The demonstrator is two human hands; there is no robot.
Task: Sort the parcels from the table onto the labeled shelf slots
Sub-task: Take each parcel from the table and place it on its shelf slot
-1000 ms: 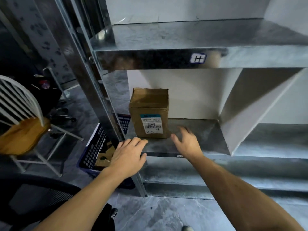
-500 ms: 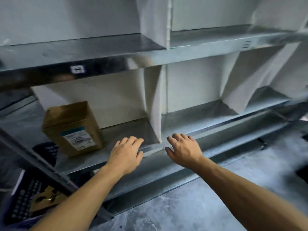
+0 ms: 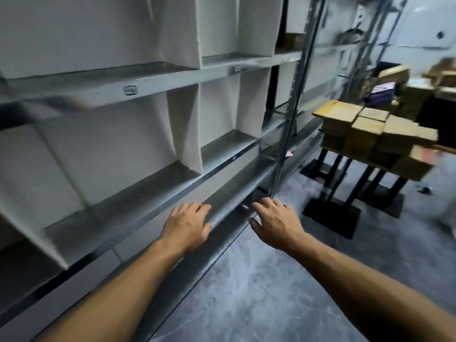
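Left grip (image 3: 185,225): palm down, fingers loose and slightly apart, nothing in it. Right grip (image 3: 276,223): the same, fingers spread, nothing held.

Head view, the only one:
- Both grips reach out side by side at the front edge of a low level of the metal shelf (image 3: 148,80). Whether either touches the metal cannot be told.
- White dividers (image 3: 187,124) split the shelf into slots. The slots nearest the grips hold nothing.
- Slot label (image 3: 130,90) on the front beam: small, dark-framed, smeared by motion, writing unreadable.
- Second label (image 3: 237,68) further right on the same beam: also unreadable.
- Parcels (image 3: 370,129): brown cardboard, stacked in layers on the desk (image 3: 332,218) at right, which stands on black legs and flat black feet. The stack is well apart from both grips.
- No print on the stack can be read.
- More brown parcels (image 3: 394,75) behind it, blurred. One item there shows a purple-and-white face, its text illegible.
- One brown box (image 3: 293,40) sits in an upper shelf slot beside the upright post.
- Floor (image 3: 259,292): grey, marbled.
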